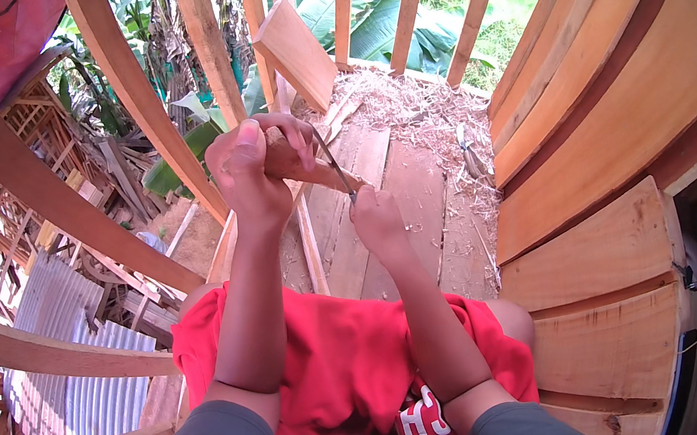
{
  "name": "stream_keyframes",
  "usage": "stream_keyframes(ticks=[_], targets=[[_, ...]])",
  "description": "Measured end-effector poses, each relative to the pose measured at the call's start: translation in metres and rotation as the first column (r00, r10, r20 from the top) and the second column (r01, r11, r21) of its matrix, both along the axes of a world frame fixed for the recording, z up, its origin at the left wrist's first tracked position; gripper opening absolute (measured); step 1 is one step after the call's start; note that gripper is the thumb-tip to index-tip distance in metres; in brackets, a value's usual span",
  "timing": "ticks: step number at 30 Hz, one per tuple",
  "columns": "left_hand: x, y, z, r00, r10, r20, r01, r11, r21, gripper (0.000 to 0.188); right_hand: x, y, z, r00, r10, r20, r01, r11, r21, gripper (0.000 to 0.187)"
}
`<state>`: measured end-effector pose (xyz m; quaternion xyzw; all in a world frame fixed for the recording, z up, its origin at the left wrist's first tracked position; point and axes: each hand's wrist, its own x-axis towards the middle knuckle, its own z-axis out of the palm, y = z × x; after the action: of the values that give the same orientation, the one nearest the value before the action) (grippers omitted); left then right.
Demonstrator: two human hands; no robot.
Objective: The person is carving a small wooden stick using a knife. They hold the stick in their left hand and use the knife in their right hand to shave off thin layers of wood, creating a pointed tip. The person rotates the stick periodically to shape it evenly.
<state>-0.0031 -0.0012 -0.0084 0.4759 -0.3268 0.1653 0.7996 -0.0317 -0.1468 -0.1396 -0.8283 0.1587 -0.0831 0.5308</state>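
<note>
Head view, and what strikes me first is how much bare wood surrounds the worker: pale, straight-grained slats point(208, 46) with greenery behind, broad smooth planks point(609, 106) ranked along the right side, and worn, flat floorboards point(403, 208) underfoot. Curly, papery shavings point(441, 108) lie thick toward the far end, near a squared, orange-brown board point(296, 54) leaning at a tilt. Down to the left, outside the slats, there's a ribbed, greyish corrugated sheet point(80, 358). Soft red cloth point(333, 341) covers the lap.

Above the floorboards, out in front of the lap, is the wooden piece point(290, 161), thick and blunt at one end, narrowing toward the right hand point(379, 220). The left hand point(251, 165) is closed around its thick end, fingers curled over, thumb up. The right hand makes a tight fist about the handle end of a knife point(333, 160), whose slim, dark blade lies across the wood, pointing up and away.
</note>
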Motion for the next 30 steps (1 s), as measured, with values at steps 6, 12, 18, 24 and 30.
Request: stream_keyframes(ticks=[6,12,18,24,30], targets=[[-0.024,-0.023,0.004,0.996,-0.054,0.077,0.045,0.992,0.118,0.061,0.006,-0.024,-0.019,0.986,-0.159,-0.050,0.160,0.986,0.036,0.057],[-0.029,-0.024,0.006,0.974,0.046,0.221,-0.086,0.981,0.176,0.064,-0.013,-0.022,-0.007,0.992,-0.031,-0.121,0.038,0.997,0.062,0.051],[-0.026,-0.020,0.003,0.995,-0.010,0.094,-0.003,0.990,0.140,0.061,-0.012,-0.015,-0.002,1.000,0.000,0.013,-0.003,0.966,0.259,0.048],[-0.009,-0.034,-0.045,0.969,-0.087,0.233,0.047,0.984,0.169,0.034,0.009,-0.017,-0.048,0.984,-0.170,-0.053,0.173,0.984,0.047,0.053],[-0.017,-0.055,-0.056,0.931,-0.175,0.321,0.053,0.933,0.355,0.034,0.008,-0.066,-0.061,0.985,-0.073,-0.158,0.071,0.997,-0.021,0.060]])
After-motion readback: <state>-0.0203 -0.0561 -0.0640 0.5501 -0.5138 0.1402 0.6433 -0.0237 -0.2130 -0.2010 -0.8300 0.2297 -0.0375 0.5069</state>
